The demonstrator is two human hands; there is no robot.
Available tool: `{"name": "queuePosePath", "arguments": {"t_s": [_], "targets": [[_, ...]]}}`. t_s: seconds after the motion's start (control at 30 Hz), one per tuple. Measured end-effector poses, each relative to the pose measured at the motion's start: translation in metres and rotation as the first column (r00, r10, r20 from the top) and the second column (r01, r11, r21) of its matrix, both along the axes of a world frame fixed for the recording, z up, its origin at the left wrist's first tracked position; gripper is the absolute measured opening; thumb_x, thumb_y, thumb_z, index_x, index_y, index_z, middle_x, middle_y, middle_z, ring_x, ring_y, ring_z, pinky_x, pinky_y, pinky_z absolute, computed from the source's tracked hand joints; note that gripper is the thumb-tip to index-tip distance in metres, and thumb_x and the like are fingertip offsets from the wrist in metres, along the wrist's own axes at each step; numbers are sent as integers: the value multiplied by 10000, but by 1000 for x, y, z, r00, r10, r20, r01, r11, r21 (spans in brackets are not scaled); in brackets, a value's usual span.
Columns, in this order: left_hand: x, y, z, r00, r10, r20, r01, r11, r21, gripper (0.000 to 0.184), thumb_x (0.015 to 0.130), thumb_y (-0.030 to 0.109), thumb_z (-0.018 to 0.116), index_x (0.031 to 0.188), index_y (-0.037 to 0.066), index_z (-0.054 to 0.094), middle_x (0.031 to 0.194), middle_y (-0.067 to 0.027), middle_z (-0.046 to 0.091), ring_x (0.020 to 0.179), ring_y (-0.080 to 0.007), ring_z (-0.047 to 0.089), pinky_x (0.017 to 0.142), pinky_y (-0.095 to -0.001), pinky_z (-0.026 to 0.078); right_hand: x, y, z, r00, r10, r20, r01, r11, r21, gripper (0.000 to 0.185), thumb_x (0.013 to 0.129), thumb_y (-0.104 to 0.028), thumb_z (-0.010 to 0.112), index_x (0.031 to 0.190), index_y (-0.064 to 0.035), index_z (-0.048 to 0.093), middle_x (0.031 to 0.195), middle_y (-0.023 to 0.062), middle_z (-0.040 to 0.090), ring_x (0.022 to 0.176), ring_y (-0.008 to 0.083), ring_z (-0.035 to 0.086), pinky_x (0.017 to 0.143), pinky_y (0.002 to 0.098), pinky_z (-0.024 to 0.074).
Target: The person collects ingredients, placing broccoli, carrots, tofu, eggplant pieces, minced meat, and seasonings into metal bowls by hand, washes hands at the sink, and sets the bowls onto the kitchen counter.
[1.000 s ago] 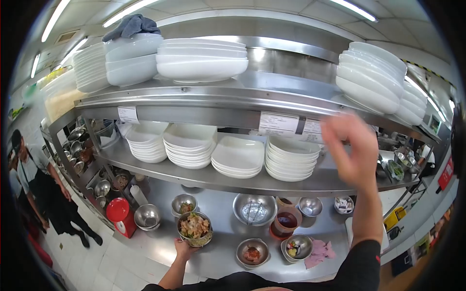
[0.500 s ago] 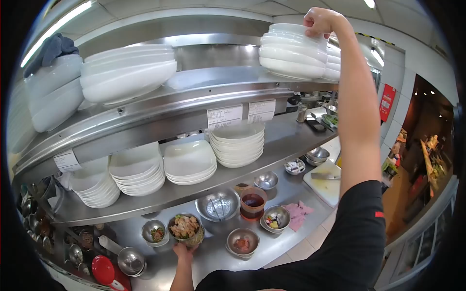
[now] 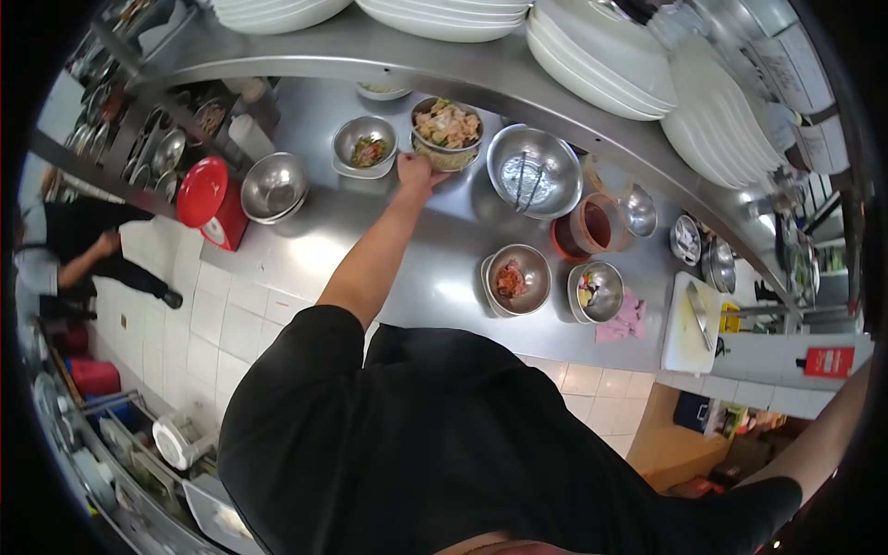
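My left hand (image 3: 417, 172) grips the near edge of a metal bowl (image 3: 479, 137) filled with pale brown chunks and some green bits. Directly under it shows a lower bowl (image 3: 450, 162) with yellowish contents. To the left of the hand stands a small metal bowl (image 3: 344, 155) with chopped red and green food. Right of it is a large metal bowl (image 3: 566, 181) with a whisk-like wire tool (image 3: 527, 178) inside. My right forearm (image 3: 826, 444) runs off the right edge, so the right hand is out of sight.
Stacked white dishes (image 3: 601, 65) line the shelf above. A container of dark red liquid (image 3: 592, 225), a bowl of reddish food (image 3: 532, 294), a pink cloth (image 3: 624, 317) and a cutting board with a knife (image 3: 683, 342) lie rightward. Left are a red scale (image 3: 205, 196) and another person (image 3: 69, 245).
The view has tipped downward and turned. My right hand, earlier at the white bowl stack on the upper shelf, has left the view. My left hand stays at the metal bowl.
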State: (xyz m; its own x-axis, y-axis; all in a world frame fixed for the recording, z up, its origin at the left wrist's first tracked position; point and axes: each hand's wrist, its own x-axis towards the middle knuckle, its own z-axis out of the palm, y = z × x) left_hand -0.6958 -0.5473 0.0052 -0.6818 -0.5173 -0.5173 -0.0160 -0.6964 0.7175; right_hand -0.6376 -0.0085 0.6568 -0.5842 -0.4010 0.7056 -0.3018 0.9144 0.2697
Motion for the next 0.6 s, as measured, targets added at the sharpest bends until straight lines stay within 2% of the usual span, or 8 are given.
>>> {"name": "queuePosePath", "arguments": {"t_s": [0.23,0.3,0.37,0.43,0.5,0.6], "targets": [[-31,-13,-12,999,24,42,-21,998,-61,466,862,-70,471,1287,-30,285,1272,-281,463,1055,-457,633,773,-614,625,131,66,-61,987,-9,-161,-7,995,-103,143,800,-117,654,875,4,645,839,127,660,803,260,636,757,387,521],[-41,-17,-14,995,55,82,-51,998,-45,359,896,-20,480,1237,0,372,1242,-256,521,1010,-453,654,698,-605,635,165,75,-81,983,-20,-185,-8,989,-145,131,797,-100,650,872,7,636,844,129,654,811,264,627,766,389,515],[-48,-18,-4,991,59,120,-51,996,-70,378,904,-10,486,1262,0,365,1250,-264,527,997,-448,660,695,-596,637,193,75,-109,985,-7,-173,-26,981,-192,120,794,-82,646,868,10,628,849,131,647,819,268,619,774,391,509],[-50,-21,-2,984,72,165,-57,994,-91,398,911,0,493,1286,-1,358,1257,-272,532,984,-443,667,693,-587,639,209,59,-143,993,78,-88,-98,963,-250,109,791,-64,642,865,13,619,854,133,640,827,271,611,783,393,504],[-59,-33,1,987,11,161,3,996,-84,436,915,12,515,1317,4,346,1274,-280,523,987,-450,665,667,-588,636,209,30,-188,969,230,93,-188,924,-332,100,788,-46,637,862,16,610,859,135,634,836,275,603,791,395,498],[-72,-42,20,993,-35,109,46,994,-103,467,911,0,489,1339,-10,303,1303,-289,467,1072,-461,619,704,-593,641,166,-48,-276,729,487,481,-205,826,-526,90,784,-20,631,857,21,597,866,138,624,848,281,591,804,398,490]]}}
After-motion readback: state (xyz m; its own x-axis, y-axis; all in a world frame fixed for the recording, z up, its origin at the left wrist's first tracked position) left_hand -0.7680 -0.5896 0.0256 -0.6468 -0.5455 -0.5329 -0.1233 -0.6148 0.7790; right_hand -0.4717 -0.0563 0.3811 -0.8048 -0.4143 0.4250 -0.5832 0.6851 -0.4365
